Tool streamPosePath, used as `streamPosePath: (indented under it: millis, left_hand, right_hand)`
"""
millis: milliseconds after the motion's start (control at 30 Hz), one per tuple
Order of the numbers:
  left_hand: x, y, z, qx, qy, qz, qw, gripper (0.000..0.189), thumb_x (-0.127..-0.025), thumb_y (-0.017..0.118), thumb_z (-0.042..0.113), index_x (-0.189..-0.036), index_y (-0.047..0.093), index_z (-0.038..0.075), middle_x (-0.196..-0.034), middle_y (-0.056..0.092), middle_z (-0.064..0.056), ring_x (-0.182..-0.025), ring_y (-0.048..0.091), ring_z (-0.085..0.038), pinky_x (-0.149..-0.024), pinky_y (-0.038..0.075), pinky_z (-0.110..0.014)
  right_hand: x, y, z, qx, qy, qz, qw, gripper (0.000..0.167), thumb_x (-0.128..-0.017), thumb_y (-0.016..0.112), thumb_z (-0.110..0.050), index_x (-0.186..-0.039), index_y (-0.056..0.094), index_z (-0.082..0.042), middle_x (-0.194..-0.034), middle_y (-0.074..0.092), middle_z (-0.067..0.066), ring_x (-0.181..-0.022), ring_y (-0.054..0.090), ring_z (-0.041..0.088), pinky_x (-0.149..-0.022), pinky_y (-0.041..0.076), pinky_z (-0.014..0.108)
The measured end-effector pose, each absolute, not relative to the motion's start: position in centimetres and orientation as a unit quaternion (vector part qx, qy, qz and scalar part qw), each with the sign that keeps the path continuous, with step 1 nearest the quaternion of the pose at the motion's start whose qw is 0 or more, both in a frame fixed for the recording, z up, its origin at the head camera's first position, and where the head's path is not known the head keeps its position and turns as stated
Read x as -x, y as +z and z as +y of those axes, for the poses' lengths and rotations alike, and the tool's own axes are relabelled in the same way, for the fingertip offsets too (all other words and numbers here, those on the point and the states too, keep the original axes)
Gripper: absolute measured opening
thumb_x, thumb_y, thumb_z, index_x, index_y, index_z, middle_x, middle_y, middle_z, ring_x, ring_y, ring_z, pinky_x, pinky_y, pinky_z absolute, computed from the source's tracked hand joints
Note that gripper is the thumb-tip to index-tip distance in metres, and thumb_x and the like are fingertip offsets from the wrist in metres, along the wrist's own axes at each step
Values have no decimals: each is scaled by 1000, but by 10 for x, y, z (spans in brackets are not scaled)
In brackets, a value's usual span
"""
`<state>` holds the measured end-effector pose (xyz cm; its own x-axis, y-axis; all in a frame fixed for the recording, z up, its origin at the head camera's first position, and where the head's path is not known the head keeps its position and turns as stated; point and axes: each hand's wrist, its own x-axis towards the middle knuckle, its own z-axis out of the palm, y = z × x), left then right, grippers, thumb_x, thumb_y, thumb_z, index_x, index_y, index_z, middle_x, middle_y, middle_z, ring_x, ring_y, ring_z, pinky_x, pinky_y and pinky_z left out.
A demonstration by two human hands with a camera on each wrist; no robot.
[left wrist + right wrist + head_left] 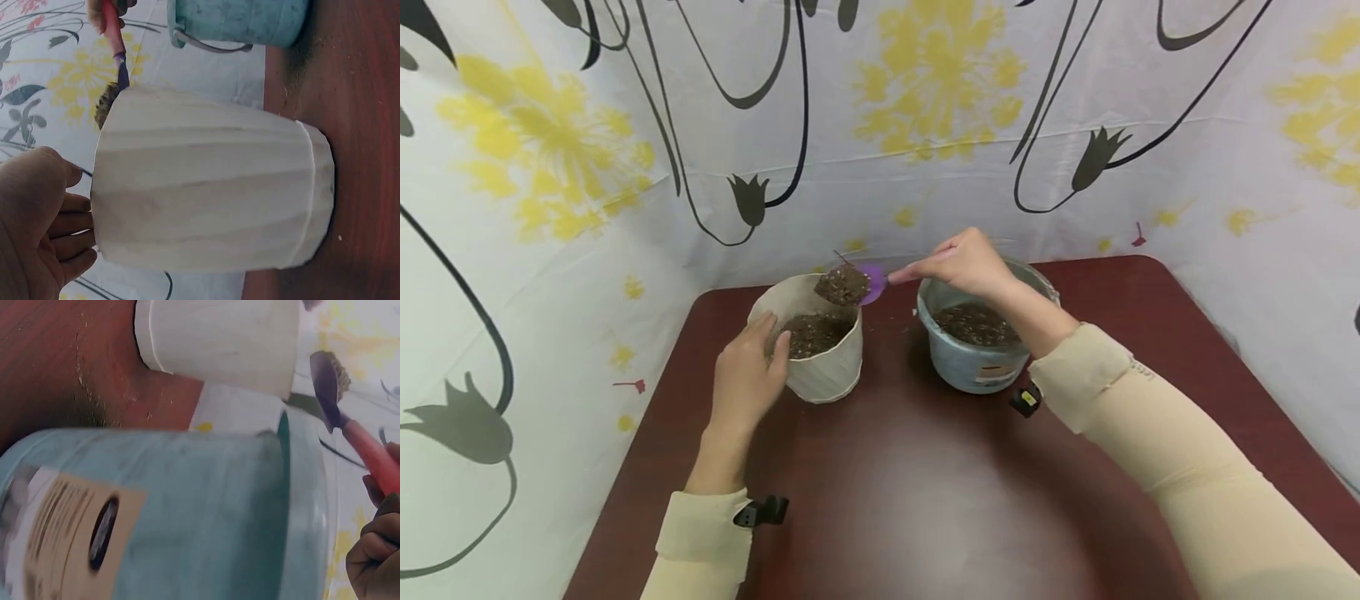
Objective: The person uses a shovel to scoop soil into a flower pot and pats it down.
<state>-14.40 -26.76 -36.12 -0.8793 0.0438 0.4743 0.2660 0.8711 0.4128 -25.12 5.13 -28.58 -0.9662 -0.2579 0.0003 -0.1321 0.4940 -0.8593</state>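
Note:
My right hand (972,265) grips the pinkish-red handle of a small hand trowel (369,450) with a purple blade. A clump of dark soil (842,285) sits on the blade, over the right part of the white pot's rim. The white fluted pot (822,379) stands upright on the table with dark soil (811,335) inside. At the pot's left rim is my left hand (747,371), its fingers loosely extended against the edge and the thumb apart. Below my right wrist stands a blue-grey bucket (951,360), which also contains dark soil (976,323).
Both containers stand near the back of a dark red-brown table (910,500). A metal handle (212,47) hangs on the bucket's side. Soil crumbs (94,403) lie between pot and bucket. A white cloth (850,183) with yellow flowers and grey tulips hangs behind.

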Motion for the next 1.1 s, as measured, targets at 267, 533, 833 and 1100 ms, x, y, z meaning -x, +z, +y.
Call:
streamPosePath:
  millis: [267,533,833,1100]
  left_hand:
    - [137,-375,-284,54,-253,-939,227,46,-100,63,27,-130,64,-7,-139,59,-23,-133,52,-39,-106,43,-58]
    - [133,-386,-290,43,-296,-926,230,49,-100,64,33,-129,65,-7,-146,54,-19,-130,54,-41,-107,43,-57]
    - [128,-394,-296,49,-319,-913,251,55,-93,73,39,-129,66,-3,-148,53,-16,-129,55,-43,-103,45,-59]
    - [129,-398,-295,63,-327,-907,258,59,-90,76,39,-130,66,-3,-148,53,-17,-130,54,-40,-103,46,-57]
  right_hand:
    - [246,-299,20,215,-304,921,-117,29,-83,81,-42,-89,85,-15,-80,77,6,-71,70,25,-60,54,40]
    - [237,-315,5,346,-207,874,-273,21,-88,79,-34,-82,77,-13,-64,68,2,-55,62,27,-44,45,42]
    - [228,-308,-11,349,-198,888,-223,29,-87,79,-34,-70,67,-14,-60,61,1,-52,58,25,-44,44,41]
    - [232,-298,-34,221,-206,952,-41,23,-86,77,-47,-81,81,-25,-85,76,-3,-78,69,25,-63,54,46]
